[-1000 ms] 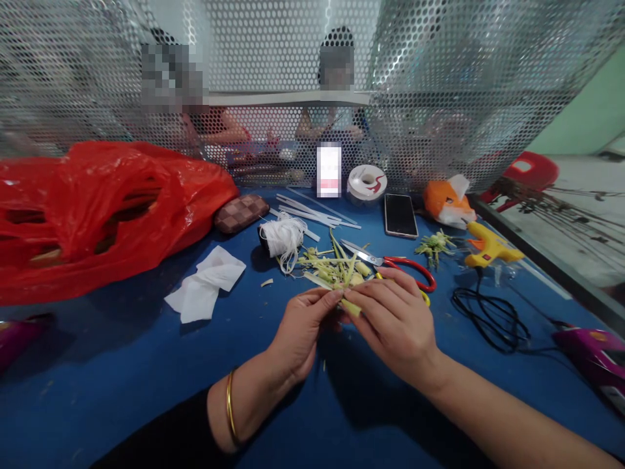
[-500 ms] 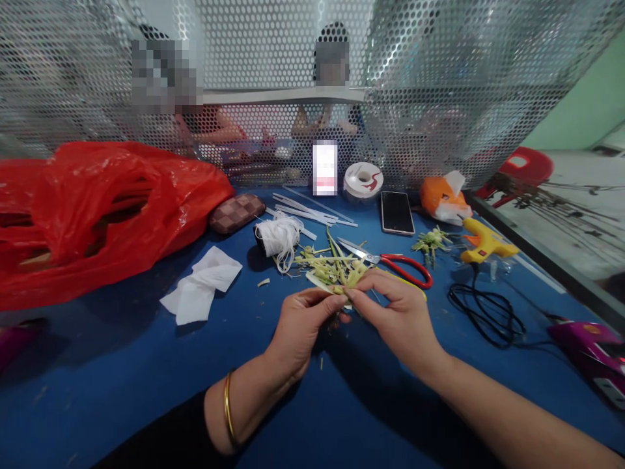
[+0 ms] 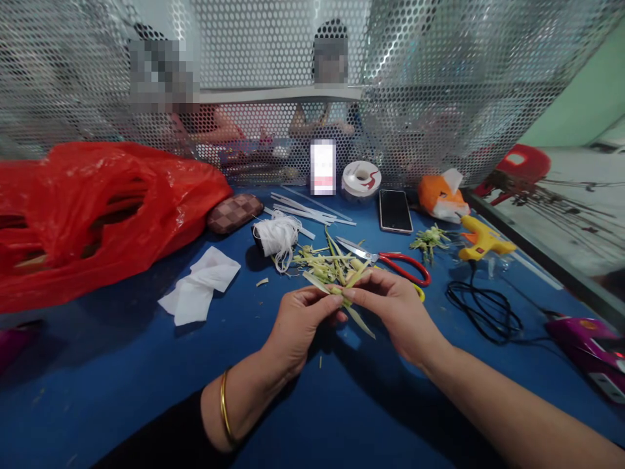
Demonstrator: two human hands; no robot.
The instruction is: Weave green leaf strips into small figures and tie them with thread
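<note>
Between my two hands is a small bundle of pale green plant strips (image 3: pixel 360 322), one long strip hanging down toward me. My left hand (image 3: pixel 303 326) pinches its left side, thumb against fingers. From the right, my right hand (image 3: pixel 398 312) pinches the same bundle, its thumb close to the left thumb. Just beyond the fingers lies a loose pile of green and yellowish pieces (image 3: pixel 322 264). Scissors with red handles (image 3: pixel 405 267) rest open behind my right hand, and something yellow shows partly beside it. A bundle of white string (image 3: pixel 278 238) lies left of the pile.
A red plastic bag (image 3: pixel 107 215), patterned pouch (image 3: pixel 235 213) and white tissue (image 3: pixel 202 284) lie left. White strips, a ribbon spool (image 3: pixel 361 178) and dark phone (image 3: pixel 395 210) lie behind. Right are a yellow glue gun (image 3: pixel 486 239), black cable and purple device (image 3: pixel 588 355). People sit beyond the perforated screen.
A long pale strip now hangs from the bundle below my fingers, where it did not show before. My right hand has shifted slightly. The whole view has moved a little.
</note>
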